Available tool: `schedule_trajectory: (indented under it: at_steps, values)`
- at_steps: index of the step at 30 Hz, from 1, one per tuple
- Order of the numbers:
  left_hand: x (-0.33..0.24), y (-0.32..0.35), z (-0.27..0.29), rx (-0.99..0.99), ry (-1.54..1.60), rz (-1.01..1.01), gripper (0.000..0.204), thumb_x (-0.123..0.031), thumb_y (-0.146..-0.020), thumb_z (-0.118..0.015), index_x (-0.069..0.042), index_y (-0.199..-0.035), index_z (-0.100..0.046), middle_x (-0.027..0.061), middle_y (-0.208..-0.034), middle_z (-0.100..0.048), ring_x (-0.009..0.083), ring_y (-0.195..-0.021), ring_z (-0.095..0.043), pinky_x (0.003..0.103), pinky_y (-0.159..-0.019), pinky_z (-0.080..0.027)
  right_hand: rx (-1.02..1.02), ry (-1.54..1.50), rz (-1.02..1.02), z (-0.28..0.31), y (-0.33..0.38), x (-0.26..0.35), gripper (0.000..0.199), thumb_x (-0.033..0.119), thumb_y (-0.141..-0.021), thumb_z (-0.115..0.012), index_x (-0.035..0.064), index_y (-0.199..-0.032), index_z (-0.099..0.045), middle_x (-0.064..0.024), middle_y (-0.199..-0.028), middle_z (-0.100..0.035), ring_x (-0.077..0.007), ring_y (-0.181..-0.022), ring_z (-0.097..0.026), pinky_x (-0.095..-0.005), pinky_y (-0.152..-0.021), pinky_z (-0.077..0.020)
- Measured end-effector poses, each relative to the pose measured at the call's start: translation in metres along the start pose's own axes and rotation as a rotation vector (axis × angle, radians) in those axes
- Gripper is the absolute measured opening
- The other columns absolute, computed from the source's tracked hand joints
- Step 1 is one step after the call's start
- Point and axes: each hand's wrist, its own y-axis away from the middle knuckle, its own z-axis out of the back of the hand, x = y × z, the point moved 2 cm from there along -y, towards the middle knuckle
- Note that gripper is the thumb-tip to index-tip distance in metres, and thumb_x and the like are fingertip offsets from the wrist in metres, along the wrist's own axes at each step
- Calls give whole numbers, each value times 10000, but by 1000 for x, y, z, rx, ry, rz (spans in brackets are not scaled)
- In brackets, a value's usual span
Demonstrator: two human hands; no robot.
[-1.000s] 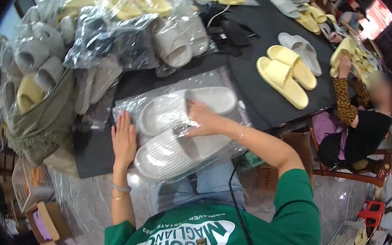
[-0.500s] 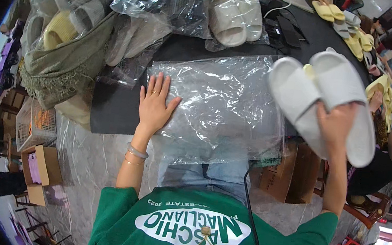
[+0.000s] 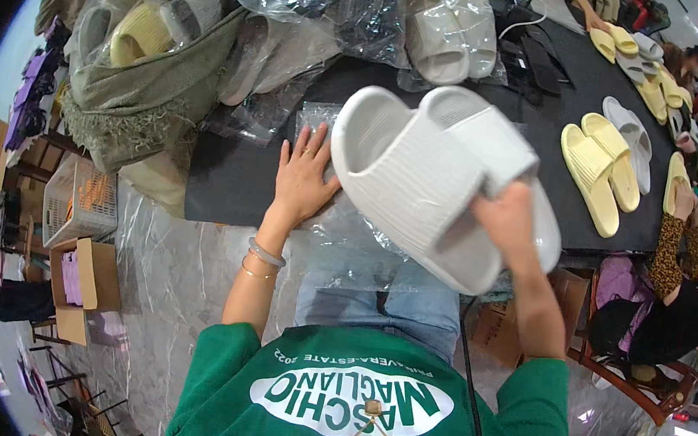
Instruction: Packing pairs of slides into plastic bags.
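Note:
My right hand (image 3: 509,225) grips a pair of light grey slide slippers (image 3: 406,177) with ribbed straps, one partly over the other. The pair is held above a clear plastic bag (image 3: 343,228) and hides most of it. Fingers spread, my left hand (image 3: 306,180) lies flat at the bag's left edge and holds nothing. The bag rests on the black tabletop (image 3: 231,182) and hangs over its front edge. To the right sit a yellow slipper pair (image 3: 604,166) and a grey slipper pair (image 3: 633,140).
A green cloth sack (image 3: 136,109) with bagged slippers stands at the left. Bagged slippers (image 3: 439,50) line the back beside a black device (image 3: 543,68). A co-worker (image 3: 660,309) sits at the right. A white crate (image 3: 76,206) and a cardboard box (image 3: 87,295) are at the left.
My right hand has brought the grey slippers leftward over the bag, near my left hand. The left hand stays flat on the bag. The yellow and grey pairs at the right now show.

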Motion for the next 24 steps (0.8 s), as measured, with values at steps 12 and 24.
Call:
schedule_trajectory:
  at_steps: [12, 24]
  values:
    - [-2, -5, -5, -138, 48, 50, 547, -374, -973, -413, -64, -1423, -400, 146, -1496, -354, 301, -1398, -301, 503, -1118, -228, -289, 450, 402, -36, -57, -102, 552, 297, -735, -750, -21, -1161, -603, -232, -1137, -614, -421, -1119, -519, -476, -973, -369]
    - [-24, 81, 33, -643, 776, 544, 290, -93, -911, -590, 24, -1176, -565, 112, -1106, -566, 219, -947, -552, 332, -862, -443, -386, 533, 389, -33, -57, -107, 542, 316, -789, -714, -40, -1176, -585, -248, -1194, -577, -431, -1129, -501, -490, -982, -361]
